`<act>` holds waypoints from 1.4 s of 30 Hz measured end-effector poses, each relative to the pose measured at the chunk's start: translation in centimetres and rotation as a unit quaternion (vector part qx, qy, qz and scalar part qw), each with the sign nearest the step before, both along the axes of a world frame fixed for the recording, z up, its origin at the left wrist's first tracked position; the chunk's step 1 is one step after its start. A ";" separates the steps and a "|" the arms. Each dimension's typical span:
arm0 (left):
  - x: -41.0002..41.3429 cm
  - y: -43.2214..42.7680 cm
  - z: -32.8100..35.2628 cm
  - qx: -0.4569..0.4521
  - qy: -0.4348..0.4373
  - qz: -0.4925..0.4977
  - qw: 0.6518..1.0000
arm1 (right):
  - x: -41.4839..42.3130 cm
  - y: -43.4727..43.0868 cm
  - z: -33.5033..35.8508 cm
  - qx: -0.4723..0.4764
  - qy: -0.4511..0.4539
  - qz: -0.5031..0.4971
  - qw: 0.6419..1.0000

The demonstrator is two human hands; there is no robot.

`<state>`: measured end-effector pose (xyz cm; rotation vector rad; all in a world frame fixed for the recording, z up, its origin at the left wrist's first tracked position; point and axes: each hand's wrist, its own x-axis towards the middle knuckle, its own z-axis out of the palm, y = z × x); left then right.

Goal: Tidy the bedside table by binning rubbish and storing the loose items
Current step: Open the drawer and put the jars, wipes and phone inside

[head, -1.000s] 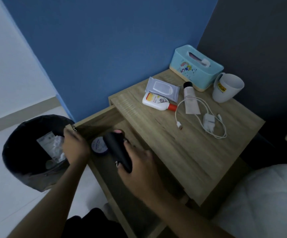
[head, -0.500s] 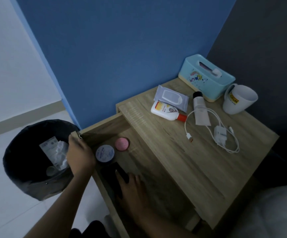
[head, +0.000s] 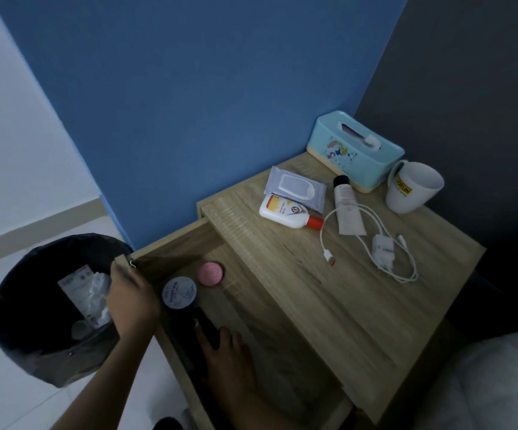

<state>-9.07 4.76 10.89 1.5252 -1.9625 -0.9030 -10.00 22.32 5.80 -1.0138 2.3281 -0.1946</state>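
Note:
The wooden bedside table (head: 329, 305) has its drawer (head: 171, 246) pulled out to the left. My left hand (head: 130, 301) grips the drawer's front edge near its corner. My right hand (head: 230, 364) lies inside the drawer, fingers spread, with the fingertips resting on a black case (head: 186, 324) that lies flat on the drawer floor. Behind the case sit a round grey-blue tin (head: 179, 292) and a small pink tin (head: 210, 273). On the tabletop lie a wipes pack (head: 295, 189), a white bottle with a red cap (head: 285, 211), a tube (head: 347, 209) and a white charger with its cable (head: 383, 249).
A black bin (head: 19, 305) with crumpled wrappers stands on the floor left of the drawer. A turquoise tissue box (head: 355, 150) and a white mug (head: 412, 187) stand at the table's back right corner. White bedding (head: 499, 383) borders the table at lower right.
My right hand has lowered the black case from above the drawer onto the drawer floor. This has uncovered the pink tin. My left hand has stayed on the drawer front.

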 end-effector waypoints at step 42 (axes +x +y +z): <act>-0.4 0.2 0.1 -0.202 -0.181 -0.232 0.934 | -33.3 0.7 13.7 -0.132 0.065 -0.078 0.986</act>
